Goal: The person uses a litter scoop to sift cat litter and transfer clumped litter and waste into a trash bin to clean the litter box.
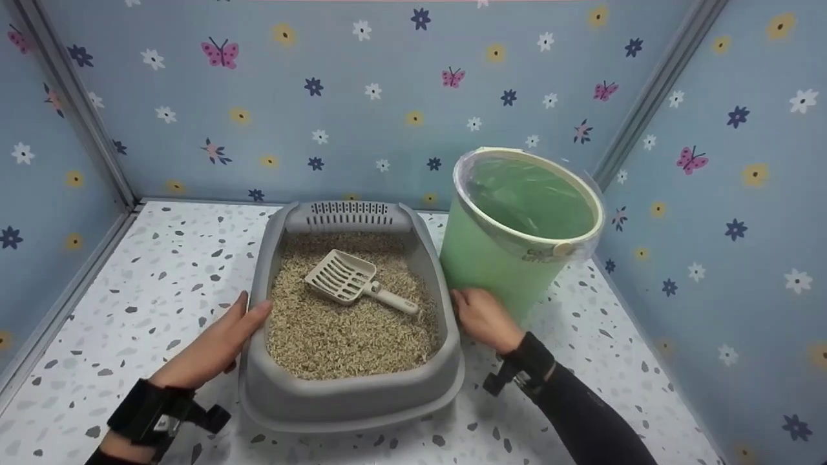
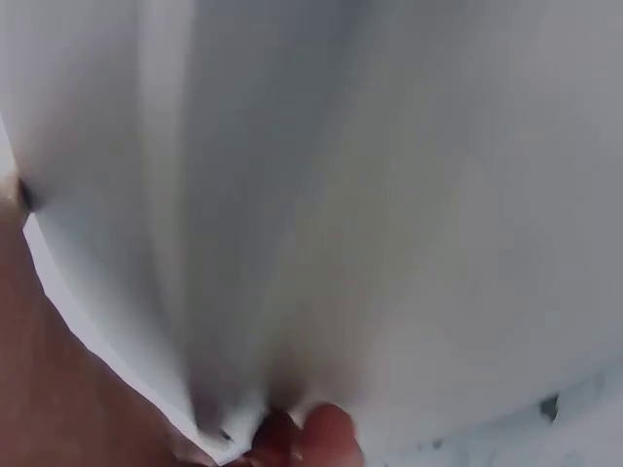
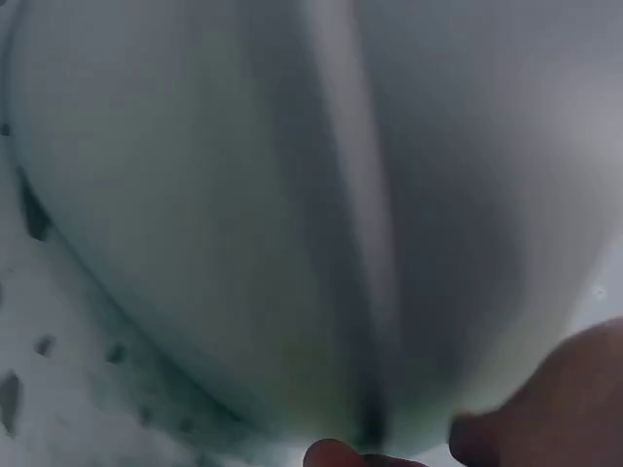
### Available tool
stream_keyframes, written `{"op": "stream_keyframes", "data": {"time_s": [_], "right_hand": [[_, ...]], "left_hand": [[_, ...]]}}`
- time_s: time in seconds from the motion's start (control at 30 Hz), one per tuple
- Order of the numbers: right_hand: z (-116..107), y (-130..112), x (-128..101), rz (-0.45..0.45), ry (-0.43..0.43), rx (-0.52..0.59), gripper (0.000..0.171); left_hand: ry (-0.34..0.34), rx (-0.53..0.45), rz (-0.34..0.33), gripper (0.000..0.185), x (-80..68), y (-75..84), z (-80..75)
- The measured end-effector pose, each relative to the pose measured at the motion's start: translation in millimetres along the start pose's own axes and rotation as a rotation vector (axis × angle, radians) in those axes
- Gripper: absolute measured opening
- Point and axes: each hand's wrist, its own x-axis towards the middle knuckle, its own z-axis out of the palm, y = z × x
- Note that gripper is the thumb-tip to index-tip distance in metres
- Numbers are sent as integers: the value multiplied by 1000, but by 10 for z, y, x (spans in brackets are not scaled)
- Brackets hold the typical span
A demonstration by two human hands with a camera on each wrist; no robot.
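Left hand [image 1: 216,345]: laid flat against the left outer wall of the litter box [image 1: 352,397], fingers held straight and relaxed, thumb resting on the rim; nothing is gripped. In the left wrist view only a blurred grey wall and a fingertip [image 2: 326,433] are shown.
Right hand [image 1: 481,318]: placed against the right outer wall of the litter box, at 3 o'clock of it; the fingers are seen extended along the wall, and whether any are hooked under the rim cannot be told. In the right wrist view a blurred grey wall is shown with fingertips [image 3: 336,453] at the lower edge.
Litter box: a grey tray with a raised rim and a vented back panel, set on the desk [image 1: 161,258] at the centre of the head view, held between the 2 hands.
Litter [image 1: 349,329]: pale tan pellets, spread across the inside of the box.
Scoop [image 1: 352,281]: a cream slotted scoop, laid on the litter, blade toward 10 o'clock, handle toward 4 o'clock.
Bin [image 1: 510,252]: a light green bucket lined with a clear bag, tilted, standing at 2 o'clock of the box, just beside its right wall and the right hand.
Desk: white, speckled with grey flecks.
Walls [image 1: 387,97]: blue, printed with flowers and butterflies, standing on 3 sides.
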Motion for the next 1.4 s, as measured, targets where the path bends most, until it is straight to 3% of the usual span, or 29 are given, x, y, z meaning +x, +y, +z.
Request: {"op": "stream_keyframes", "data": {"time_s": [0.17, 0.3, 0.5, 0.67, 0.7, 0.83, 0.93, 1.1, 1.17, 1.27, 1.4], "right_hand": [[237, 134, 9, 20, 41, 112, 40], [397, 213, 33, -2, 102, 211, 43], [627, 370, 120, -17, 144, 250, 47], [880, 431, 146, 20, 174, 245, 42], [915, 426, 130, 23, 161, 272, 41], [788, 174, 2, 80, -25, 569, 42], [637, 2, 18, 154, -122, 730, 43], [587, 12, 236, 225, -82, 773, 38], [596, 44, 283, 236, -86, 807, 37], [614, 66, 287, 233, -118, 862, 36], [659, 29, 229, 181, -218, 913, 37]], "left_hand": [[12, 51, -38, 109, -222, 138, 113], [19, 28, -59, 110, -251, 161, 127], [20, -2, -28, 99, -100, 82, -30], [-3, -47, 39, 75, 126, -73, -374], [-11, -48, 46, 69, 165, -99, -450], [-64, -20, 36, 62, 218, -122, -692], [-69, 23, -41, 76, 79, -51, -733], [7, 222, -91, 102, -285, 84, -525], [49, 249, -100, 107, -369, 104, -402], [111, 214, -91, 101, -385, 71, -313], [174, 185, -62, 84, -300, -111, -489]]}}
